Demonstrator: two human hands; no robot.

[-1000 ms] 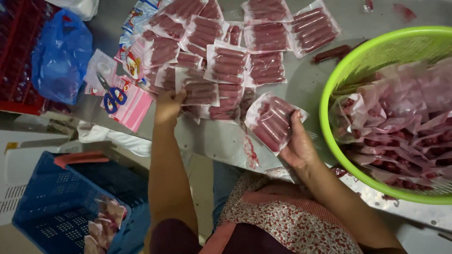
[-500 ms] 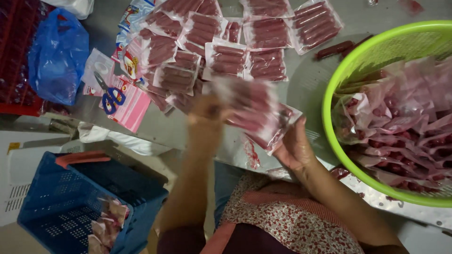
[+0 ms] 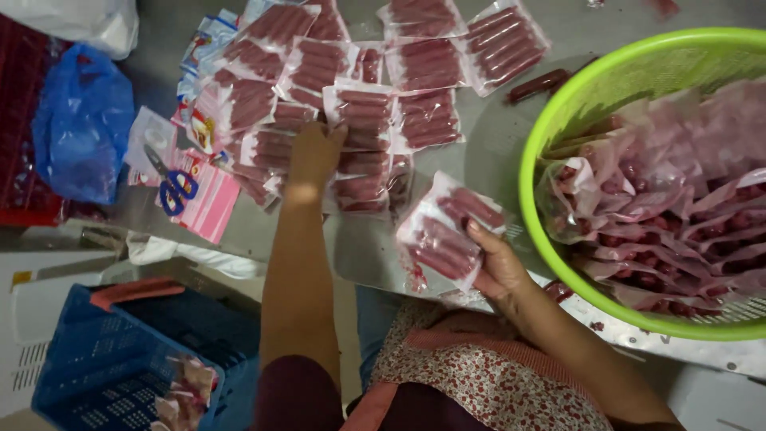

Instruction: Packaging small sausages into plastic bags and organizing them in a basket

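Note:
My right hand [image 3: 496, 267] grips a clear plastic pack of red sausages [image 3: 447, 235] just above the steel table's near edge. My left hand [image 3: 313, 153] reaches forward and rests flat on a pile of similar sausage packs [image 3: 363, 120] spread over the table. Its fingers touch the top pack; I cannot tell whether they grip it. Several more filled packs [image 3: 503, 44] lie in rows at the far side.
A large green basket [image 3: 558, 128] at the right holds several bagged sausages. Blue-handled scissors [image 3: 171, 187] lie on pink sheets at the left. A blue plastic bag [image 3: 80, 120] and red crate sit far left. A blue crate [image 3: 104, 359] stands below the table edge.
My left hand carried a sausage pack from beside my right hand forward onto the pile. My right hand stays near the table edge with its pack.

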